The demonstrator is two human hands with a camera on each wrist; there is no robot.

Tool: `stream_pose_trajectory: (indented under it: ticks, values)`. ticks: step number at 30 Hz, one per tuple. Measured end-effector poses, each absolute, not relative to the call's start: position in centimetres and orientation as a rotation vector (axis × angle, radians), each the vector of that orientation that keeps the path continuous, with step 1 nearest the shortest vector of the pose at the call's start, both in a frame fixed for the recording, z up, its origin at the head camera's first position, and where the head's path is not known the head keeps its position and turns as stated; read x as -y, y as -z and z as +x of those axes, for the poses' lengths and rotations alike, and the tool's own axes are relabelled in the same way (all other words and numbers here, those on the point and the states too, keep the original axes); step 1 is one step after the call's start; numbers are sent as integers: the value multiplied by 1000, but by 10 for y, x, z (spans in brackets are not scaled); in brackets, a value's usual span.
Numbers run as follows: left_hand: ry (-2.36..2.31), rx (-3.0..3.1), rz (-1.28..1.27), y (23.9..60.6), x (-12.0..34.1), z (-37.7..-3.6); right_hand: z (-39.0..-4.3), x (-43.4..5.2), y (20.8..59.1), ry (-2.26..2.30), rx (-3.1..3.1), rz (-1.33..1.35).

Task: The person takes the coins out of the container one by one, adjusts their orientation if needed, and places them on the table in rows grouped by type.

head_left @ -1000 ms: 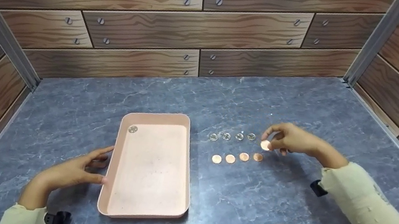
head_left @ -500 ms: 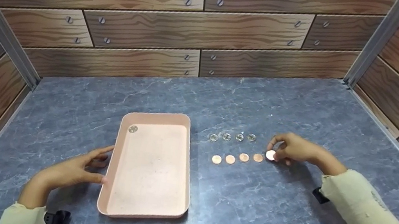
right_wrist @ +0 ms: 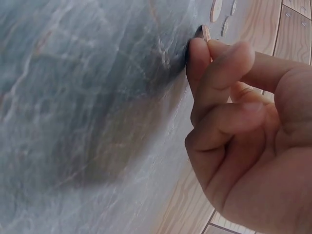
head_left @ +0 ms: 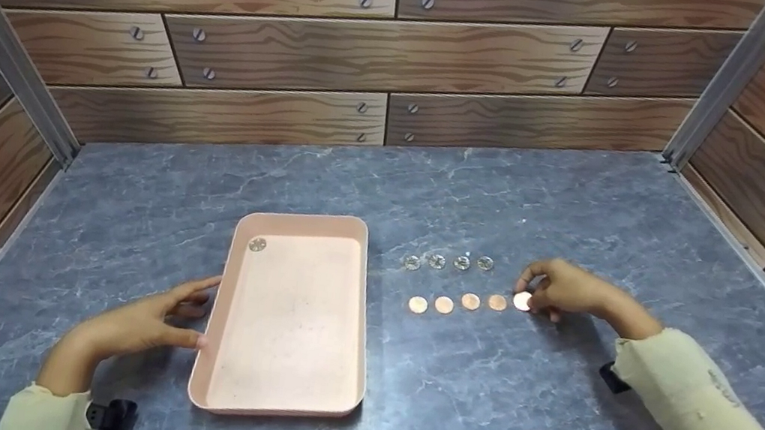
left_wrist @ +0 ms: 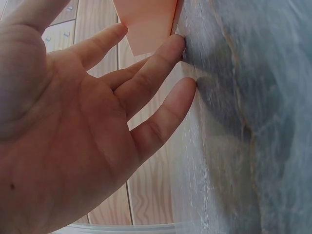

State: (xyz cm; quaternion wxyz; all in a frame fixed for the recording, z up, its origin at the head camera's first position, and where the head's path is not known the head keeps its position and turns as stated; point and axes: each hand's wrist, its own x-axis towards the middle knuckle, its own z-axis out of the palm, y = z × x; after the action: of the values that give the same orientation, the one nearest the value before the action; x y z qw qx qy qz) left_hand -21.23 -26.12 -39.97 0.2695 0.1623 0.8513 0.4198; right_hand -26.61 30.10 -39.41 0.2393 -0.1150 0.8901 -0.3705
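Between thumb and finger my right hand (head_left: 567, 286) pinches a copper-coloured coin (head_left: 521, 301), low at the right end of a row of several copper-coloured coins (head_left: 470, 302). The right wrist view shows this coin edge-on (right_wrist: 206, 33) at the fingertips, close to the tabletop. Just behind lies a row of several silver coins (head_left: 462, 262). My left hand (head_left: 139, 321) rests at the left side of a pink rectangular tray (head_left: 293, 331), thumb touching its rim and fingers loosely extended. In the left wrist view the fingers are spread near the tray wall (left_wrist: 148, 27). One silver coin (head_left: 257, 245) lies in the tray's far left corner.
The tabletop (head_left: 445, 406) is blue-grey with a marbled pattern. Wood-patterned walls (head_left: 285, 56) close it in at the back and both sides, with grey metal posts (head_left: 722, 76) at the corners. A black wrist device (head_left: 111, 416) shows at the left cuff.
My right hand has brought the copper-coloured coin nearer to me, from beside the silver row to the right end of the copper row. The left hand and tray stay put.
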Motion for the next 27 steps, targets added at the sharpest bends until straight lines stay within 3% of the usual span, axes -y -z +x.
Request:
stream_pose_trajectory:
  ticks: [27]
  values:
    - [-1135, -2279, 429, 398, 260, -212, -266, -299, 404, 976, -2497, -213]
